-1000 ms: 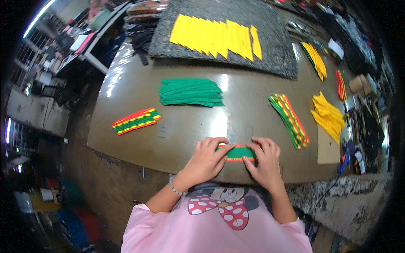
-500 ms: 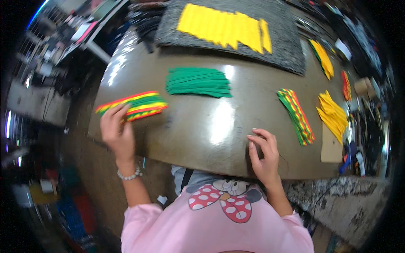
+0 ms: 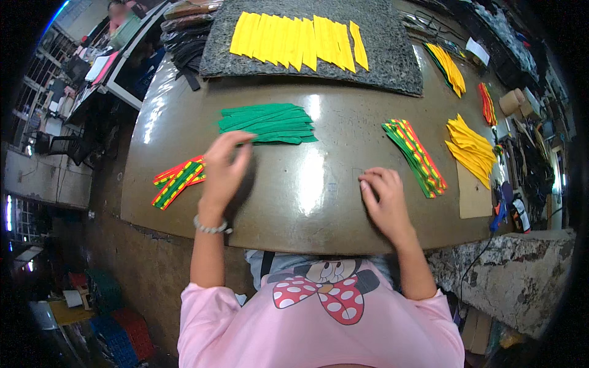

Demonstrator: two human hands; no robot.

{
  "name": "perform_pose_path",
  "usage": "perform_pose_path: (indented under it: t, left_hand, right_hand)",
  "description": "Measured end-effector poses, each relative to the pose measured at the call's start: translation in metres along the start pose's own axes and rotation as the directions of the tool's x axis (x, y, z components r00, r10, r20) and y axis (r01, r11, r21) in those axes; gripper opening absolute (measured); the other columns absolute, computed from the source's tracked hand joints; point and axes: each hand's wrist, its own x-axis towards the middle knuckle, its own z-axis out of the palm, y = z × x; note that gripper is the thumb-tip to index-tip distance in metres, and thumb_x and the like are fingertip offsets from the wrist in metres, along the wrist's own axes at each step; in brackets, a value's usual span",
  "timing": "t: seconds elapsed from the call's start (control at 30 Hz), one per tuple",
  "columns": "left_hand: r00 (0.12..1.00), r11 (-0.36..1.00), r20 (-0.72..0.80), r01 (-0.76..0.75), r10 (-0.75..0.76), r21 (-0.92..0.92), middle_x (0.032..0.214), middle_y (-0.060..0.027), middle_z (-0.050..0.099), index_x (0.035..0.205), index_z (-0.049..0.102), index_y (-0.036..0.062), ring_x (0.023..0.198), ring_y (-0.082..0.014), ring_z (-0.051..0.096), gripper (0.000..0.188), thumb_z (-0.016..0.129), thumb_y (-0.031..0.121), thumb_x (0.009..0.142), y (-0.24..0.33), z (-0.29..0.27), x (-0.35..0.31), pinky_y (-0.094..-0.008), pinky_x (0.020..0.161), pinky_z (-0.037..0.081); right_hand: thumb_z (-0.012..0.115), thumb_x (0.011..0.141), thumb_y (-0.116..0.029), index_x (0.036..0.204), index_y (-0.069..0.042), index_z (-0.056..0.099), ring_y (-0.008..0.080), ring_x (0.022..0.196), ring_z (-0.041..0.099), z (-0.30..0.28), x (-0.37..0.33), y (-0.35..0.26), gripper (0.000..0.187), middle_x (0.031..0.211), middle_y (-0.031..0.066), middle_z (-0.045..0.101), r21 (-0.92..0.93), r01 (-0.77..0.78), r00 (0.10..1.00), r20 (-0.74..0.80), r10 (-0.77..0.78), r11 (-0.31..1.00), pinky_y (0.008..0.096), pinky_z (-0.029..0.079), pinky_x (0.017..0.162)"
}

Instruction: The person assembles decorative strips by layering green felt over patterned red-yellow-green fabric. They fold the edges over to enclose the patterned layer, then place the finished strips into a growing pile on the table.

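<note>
My left hand (image 3: 223,173), with a beaded bracelet at the wrist, hovers at the near edge of a pile of green fabric strips (image 3: 270,121). Its thumb and fingers are apart with nothing visible between them. Partly hidden behind it lie red, yellow and green striped strips (image 3: 177,184), some crossing at an angle. My right hand (image 3: 386,197) is low over the table's near side, empty, fingers loosely bent and thumb apart. To its right lies a slanted bundle of striped and green strips (image 3: 417,159).
Yellow strips (image 3: 276,40) lie in a row on a grey speckled board (image 3: 392,55) at the back. More yellow strips (image 3: 469,150) rest on a cardboard piece (image 3: 475,199) at the right, with yellow-green (image 3: 448,67) and red-yellow bundles (image 3: 488,104) farther back. A person (image 3: 119,15) is far left.
My left hand has left the striped strips and moved right, toward the green pile; those strips now lie crossed. My right hand's fingers are slightly more bent. The view has shifted.
</note>
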Motion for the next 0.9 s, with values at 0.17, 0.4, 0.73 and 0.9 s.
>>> perform_pose_path:
  t: [0.17,0.4,0.73,0.9]
  left_hand:
    - [0.988,0.995,0.153,-0.050,0.036,0.087,0.105,-0.0131,0.068,0.109,0.071,0.0021,0.102,-0.0334,0.064,0.022,0.072,0.009,0.088,0.006,0.036,0.043,-0.0398,0.093,0.050]
    - [0.935,0.930,0.261,-0.299,0.241,0.212,0.098,-0.0096,0.067,0.092,0.067,0.0047,0.094,-0.0317,0.063,0.011,0.073,0.006,0.082,0.001,0.039,0.045,-0.0410,0.087,0.050]
    - [0.801,0.843,0.451,-0.510,0.393,0.170,0.110,-0.0072,0.070,0.106,0.062,0.0058,0.111,-0.0269,0.065,0.021,0.069,0.007,0.087,0.055,0.031,-0.020,-0.0441,0.097,0.048]
    - [0.807,0.920,0.522,-0.379,0.278,0.095,0.119,-0.0077,0.069,0.112,0.062,0.0059,0.120,-0.0283,0.061,0.029,0.071,0.022,0.089,0.057,0.021,-0.023,-0.0482,0.105,0.041]
  right_hand:
    - [0.069,0.087,-0.008,0.102,-0.005,0.069,0.0312,0.112,0.057,0.004,-0.011,0.001,0.015,0.115,0.0092,0.064,0.002,0.041,0.997,-0.060,-0.041,0.999,0.0434,0.044,0.095]
    - [0.070,0.087,-0.008,0.102,-0.005,0.069,0.0301,0.112,0.058,0.002,-0.011,0.008,0.016,0.116,0.0089,0.064,0.018,0.054,0.998,-0.019,-0.054,0.998,0.0430,0.044,0.096]
    - [0.067,0.090,-0.018,0.126,-0.006,0.063,0.0336,0.127,0.048,0.029,-0.009,-0.054,0.038,0.141,0.0124,0.053,-0.043,0.201,0.980,0.017,-0.201,0.979,0.0479,0.041,0.104]
    - [0.066,0.091,-0.017,0.113,-0.007,0.069,0.0296,0.113,0.057,0.056,-0.005,-0.058,0.025,0.118,0.0087,0.064,-0.097,0.245,0.969,0.059,-0.240,0.965,0.0446,0.045,0.096]
